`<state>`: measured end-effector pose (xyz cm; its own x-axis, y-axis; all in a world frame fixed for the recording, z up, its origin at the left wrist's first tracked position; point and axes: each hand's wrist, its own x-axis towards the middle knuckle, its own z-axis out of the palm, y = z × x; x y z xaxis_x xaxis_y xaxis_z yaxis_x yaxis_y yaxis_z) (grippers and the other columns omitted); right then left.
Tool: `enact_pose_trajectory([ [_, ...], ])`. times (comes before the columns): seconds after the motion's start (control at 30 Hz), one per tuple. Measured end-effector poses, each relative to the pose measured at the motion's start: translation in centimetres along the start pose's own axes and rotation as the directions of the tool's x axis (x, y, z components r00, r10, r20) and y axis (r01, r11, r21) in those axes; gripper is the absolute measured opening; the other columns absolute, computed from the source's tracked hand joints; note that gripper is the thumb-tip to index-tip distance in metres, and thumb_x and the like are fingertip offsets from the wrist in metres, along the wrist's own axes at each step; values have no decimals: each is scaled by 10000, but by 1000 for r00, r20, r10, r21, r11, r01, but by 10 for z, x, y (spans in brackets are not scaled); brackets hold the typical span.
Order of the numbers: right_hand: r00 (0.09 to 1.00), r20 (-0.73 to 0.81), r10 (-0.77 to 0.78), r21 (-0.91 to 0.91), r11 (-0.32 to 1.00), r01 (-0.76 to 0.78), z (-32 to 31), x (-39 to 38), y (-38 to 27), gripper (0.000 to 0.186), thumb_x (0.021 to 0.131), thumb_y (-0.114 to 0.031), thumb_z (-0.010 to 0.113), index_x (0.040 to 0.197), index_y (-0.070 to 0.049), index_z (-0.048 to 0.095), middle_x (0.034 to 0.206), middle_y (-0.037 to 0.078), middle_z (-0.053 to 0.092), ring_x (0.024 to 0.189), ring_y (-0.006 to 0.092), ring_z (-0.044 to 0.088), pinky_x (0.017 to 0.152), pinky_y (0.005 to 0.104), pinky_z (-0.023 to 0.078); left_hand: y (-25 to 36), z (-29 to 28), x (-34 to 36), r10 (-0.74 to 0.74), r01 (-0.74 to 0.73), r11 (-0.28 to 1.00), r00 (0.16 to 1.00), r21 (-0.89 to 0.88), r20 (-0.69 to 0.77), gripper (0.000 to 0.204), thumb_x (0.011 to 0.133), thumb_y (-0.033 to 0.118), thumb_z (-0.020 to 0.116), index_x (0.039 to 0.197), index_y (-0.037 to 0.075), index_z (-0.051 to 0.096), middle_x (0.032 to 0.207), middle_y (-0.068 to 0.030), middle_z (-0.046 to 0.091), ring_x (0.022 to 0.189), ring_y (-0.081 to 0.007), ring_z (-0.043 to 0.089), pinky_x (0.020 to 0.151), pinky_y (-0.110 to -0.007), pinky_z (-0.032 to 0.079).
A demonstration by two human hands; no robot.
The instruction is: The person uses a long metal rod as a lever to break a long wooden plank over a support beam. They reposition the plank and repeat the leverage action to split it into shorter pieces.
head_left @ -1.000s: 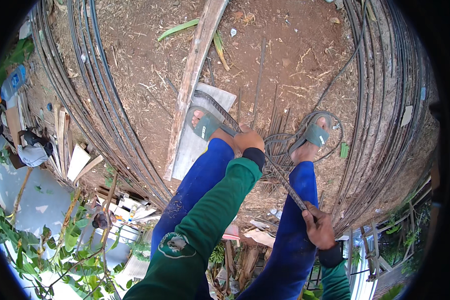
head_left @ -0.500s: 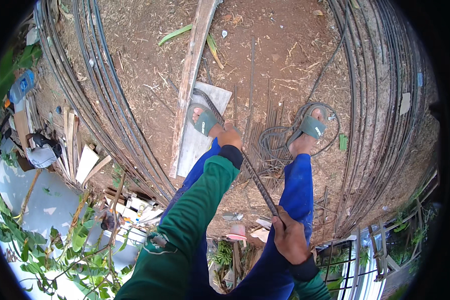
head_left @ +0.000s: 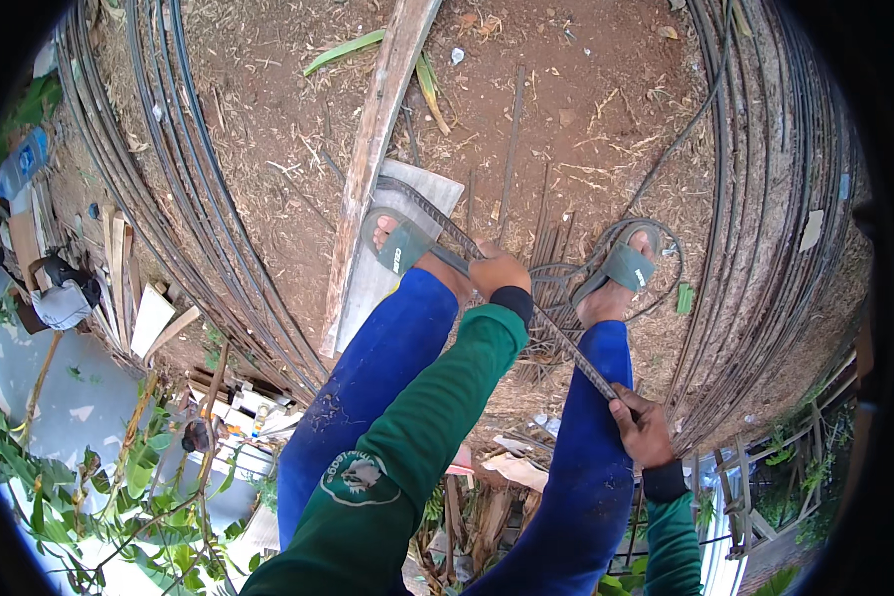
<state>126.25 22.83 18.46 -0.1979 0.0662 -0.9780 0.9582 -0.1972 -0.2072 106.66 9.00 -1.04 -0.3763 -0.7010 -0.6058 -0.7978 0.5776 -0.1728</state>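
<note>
A dark ribbed steel rebar [head_left: 578,358] slants from beside the wooden plank down to the right, bending near its far end. My left hand [head_left: 499,274] is closed around its middle, just right of my left sandal [head_left: 395,241]. Lower right, beside my right knee, my right hand [head_left: 644,429] grips the rebar near its near end, thumb along the bar. The rebar's far part runs over a grey board [head_left: 372,288] and passes by the plank [head_left: 372,159]; whether the plank pins it I cannot tell.
Long bundles of bars curve along the left [head_left: 184,179] and the right [head_left: 755,199]. A loop of thin bar [head_left: 677,268] lies round my right sandal [head_left: 621,268]. Short rods [head_left: 546,233] lie between my feet. Wood scraps [head_left: 159,320] and a blue plastic bottle [head_left: 22,164] sit at left.
Both hands have moved right with the rebar, the right hand also a little farther away from me. The rebar has swung to the right at its near end and now bends more.
</note>
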Motion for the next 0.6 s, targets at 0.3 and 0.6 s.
enact_pose_trajectory([
  [0.3,1000,21,14,-90,996,-12,14,-27,-8,379,984,-222,600,1241,57,607,1009,225,706,945,204,678,849,305,511,-26,3,20,103,-104,994,995,47,7,651,1003,467,429,905,-138,646,894,-337,663,833,-460,650,789,-493,484],
  [0.6,996,-50,72,124,990,-65,149,-126,-84,360,973,-144,591,1245,92,576,875,269,681,752,322,707,609,351,516,-57,-76,73,230,-242,970,942,18,244,589,992,426,446,967,-122,661,977,-344,658,963,-480,634,852,-498,491],
])
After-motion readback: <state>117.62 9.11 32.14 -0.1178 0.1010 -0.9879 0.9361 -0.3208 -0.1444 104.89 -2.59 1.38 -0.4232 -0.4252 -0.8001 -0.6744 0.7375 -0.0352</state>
